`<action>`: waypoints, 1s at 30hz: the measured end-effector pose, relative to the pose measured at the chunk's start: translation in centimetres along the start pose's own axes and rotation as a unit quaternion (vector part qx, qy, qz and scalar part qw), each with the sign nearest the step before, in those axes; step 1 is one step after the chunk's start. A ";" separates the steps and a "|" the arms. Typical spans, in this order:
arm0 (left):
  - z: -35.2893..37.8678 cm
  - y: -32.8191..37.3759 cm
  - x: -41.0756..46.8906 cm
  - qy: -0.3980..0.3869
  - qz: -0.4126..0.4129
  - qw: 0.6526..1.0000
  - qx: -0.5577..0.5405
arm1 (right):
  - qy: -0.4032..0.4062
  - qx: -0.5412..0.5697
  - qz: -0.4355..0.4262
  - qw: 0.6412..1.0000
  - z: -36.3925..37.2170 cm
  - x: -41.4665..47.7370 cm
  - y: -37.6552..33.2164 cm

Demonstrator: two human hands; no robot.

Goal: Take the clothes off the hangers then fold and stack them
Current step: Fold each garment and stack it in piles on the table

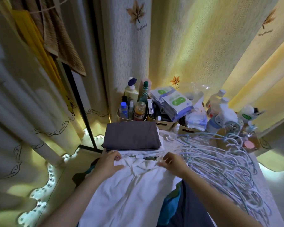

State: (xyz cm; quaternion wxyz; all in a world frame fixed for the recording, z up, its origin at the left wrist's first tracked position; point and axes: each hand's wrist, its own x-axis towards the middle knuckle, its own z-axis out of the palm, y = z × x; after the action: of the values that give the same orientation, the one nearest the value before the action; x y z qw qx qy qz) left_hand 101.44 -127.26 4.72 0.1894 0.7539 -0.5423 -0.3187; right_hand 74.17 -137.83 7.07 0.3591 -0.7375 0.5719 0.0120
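A white shirt (131,190) lies spread toward me on the table, collar end farthest from me. My left hand (109,162) pinches the cloth at the left side of the collar. My right hand (171,162) touches the cloth at the right side, fingers loosely bent; whether it pinches the cloth is unclear. Beyond the collar stands a stack of folded clothes with a dark grey piece (131,135) on top. A heap of pale blue hangers (220,159) lies to the right of the shirt.
Bottles in a tan basket (134,102), tissue packs (172,102) and more bottles (221,112) crowd the table's far edge. Curtains (195,46) hang behind. A black rack pole (82,102) and hanging cloths (62,41) stand at left. Blue and dark cloth (179,203) lies under the shirt.
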 end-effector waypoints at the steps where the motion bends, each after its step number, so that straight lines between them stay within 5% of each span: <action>1: 0.0 0.0 -0.5 -0.017 0.009 1.000 0.012 | -0.013 -0.026 -0.022 0.999 0.3 -1.1 0.5; 7: -1.1 0.9 -3.4 -0.242 -0.020 0.969 -0.031 | -0.053 0.003 -0.127 0.990 0.6 -6.2 4.2; 10: -0.2 1.4 -3.9 -0.153 -0.054 0.986 -0.040 | -0.030 0.046 -0.118 0.991 0.8 -7.3 6.0; 13: 0.4 1.6 -4.1 -0.049 -0.061 0.996 0.032 | 0.108 0.105 0.000 0.989 0.5 -6.9 6.9; 16: 1.2 1.9 -4.2 -0.035 -0.004 0.997 0.063 | 0.056 0.026 0.050 0.997 0.6 -6.4 7.3; 20: -0.2 2.8 -4.5 -0.038 0.049 0.998 -0.024 | 0.016 -0.056 0.007 0.998 -1.6 -7.1 7.5; 24: -7.0 4.3 -5.3 -0.080 0.058 0.989 -0.110 | 0.070 0.081 -0.093 0.990 -8.5 -9.2 7.2; 30: -17.6 12.0 -7.3 0.086 0.182 0.970 -0.137 | 0.260 0.172 -0.243 0.919 -19.8 -12.6 1.1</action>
State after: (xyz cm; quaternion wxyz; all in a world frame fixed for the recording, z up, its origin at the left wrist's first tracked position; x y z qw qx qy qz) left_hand 103.67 -125.58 27.05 0.3922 0.6337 -0.6033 -0.2840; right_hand 61.12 -138.15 26.56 0.3108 -0.7577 0.4417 -0.3662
